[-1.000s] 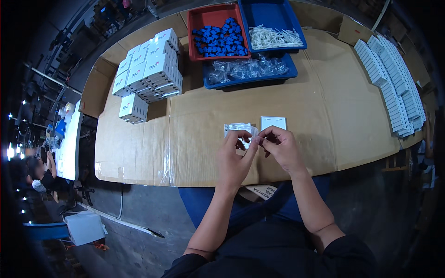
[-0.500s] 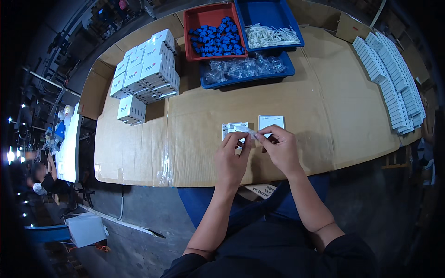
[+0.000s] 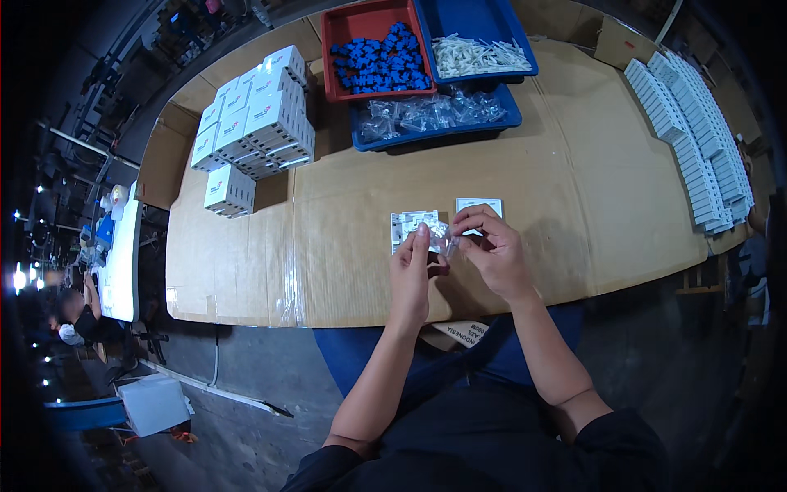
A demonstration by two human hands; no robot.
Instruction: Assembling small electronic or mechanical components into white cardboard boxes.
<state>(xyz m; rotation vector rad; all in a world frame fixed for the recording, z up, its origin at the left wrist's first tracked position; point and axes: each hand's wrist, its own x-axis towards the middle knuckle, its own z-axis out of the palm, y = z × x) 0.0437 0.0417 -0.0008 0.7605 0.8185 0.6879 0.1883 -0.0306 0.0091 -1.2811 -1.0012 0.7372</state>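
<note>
A small clear plastic bag is stretched between my two hands above the table. My left hand pinches its left side, with the thumb on top. The fingertips of my right hand close on its right edge. What the bag contains is too small to make out. Just beyond my left hand, and partly covered by it, lies a white open plastic housing with moulded details inside. A flat white plastic cover lies beside it, partly hidden behind my right hand.
Beyond my hands stand a red tray of blue plastic parts, a blue tray of white plugs, and a lower blue tray of clear bags. White boxes are stacked at left; rows of white housings line the right edge. Cardboard covers the table.
My left hand has turned so that its thumb points up, and the bag is spread wider between my hands. More of the white housing shows. The view has shifted slightly.
</note>
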